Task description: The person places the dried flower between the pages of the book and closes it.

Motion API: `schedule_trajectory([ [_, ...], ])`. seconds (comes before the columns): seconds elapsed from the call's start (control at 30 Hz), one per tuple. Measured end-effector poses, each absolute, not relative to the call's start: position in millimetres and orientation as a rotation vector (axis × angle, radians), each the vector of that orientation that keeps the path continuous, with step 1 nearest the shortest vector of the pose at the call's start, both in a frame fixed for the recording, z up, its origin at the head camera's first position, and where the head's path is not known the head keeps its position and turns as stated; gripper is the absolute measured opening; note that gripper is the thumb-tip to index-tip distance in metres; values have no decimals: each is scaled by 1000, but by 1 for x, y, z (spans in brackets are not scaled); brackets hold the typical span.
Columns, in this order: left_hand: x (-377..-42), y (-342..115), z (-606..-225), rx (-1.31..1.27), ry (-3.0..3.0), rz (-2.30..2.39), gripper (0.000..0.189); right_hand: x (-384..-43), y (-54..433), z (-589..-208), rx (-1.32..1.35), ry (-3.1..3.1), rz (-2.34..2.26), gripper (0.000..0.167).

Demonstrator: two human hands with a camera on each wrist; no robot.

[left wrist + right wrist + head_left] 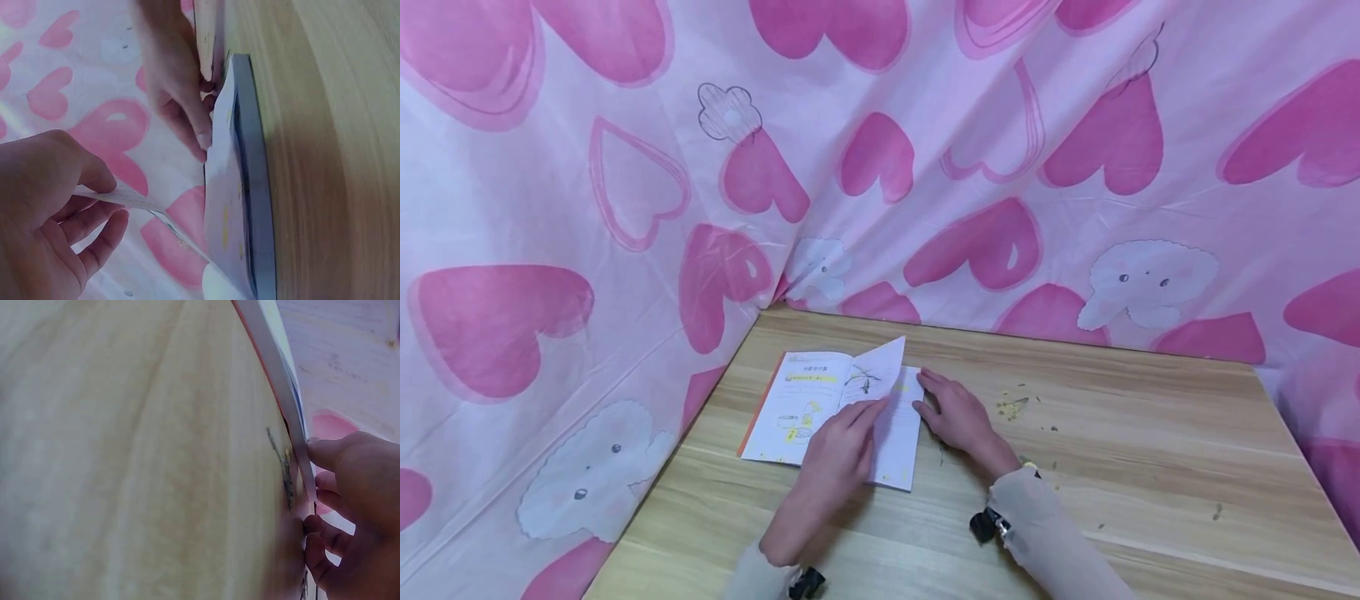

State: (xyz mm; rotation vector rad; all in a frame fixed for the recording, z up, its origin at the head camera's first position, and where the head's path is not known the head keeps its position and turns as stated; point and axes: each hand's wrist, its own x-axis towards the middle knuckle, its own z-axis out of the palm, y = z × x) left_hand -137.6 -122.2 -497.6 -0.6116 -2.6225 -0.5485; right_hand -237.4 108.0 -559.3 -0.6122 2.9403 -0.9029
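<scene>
Near the wood-grained bench's (1150, 433) far left corner lies an open, white-paged, orange-edged booklet (820, 392). The left hand (841, 446) pinches a raised white page (880, 367); the right hand's (958, 417) fingers bend loosely at the booklet's right edge, beside yellowish crumbs (1011, 408). Pink heart-printed cloth (820, 100) hangs behind.

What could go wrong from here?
The left hand pinches a raised, bent page; a hard pull might crease or tear it. The dark plant-like shape in the book, if loose, could slip out. Yellow bits lie near the right hand; its sleeve might scatter them.
</scene>
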Motion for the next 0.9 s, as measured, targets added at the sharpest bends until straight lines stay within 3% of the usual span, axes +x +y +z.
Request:
schedule_trajectory([
  [0.9,-139,-195,-481,-161,-2427,-682,44,-234,107,-560,-531,2927,-864,61],
])
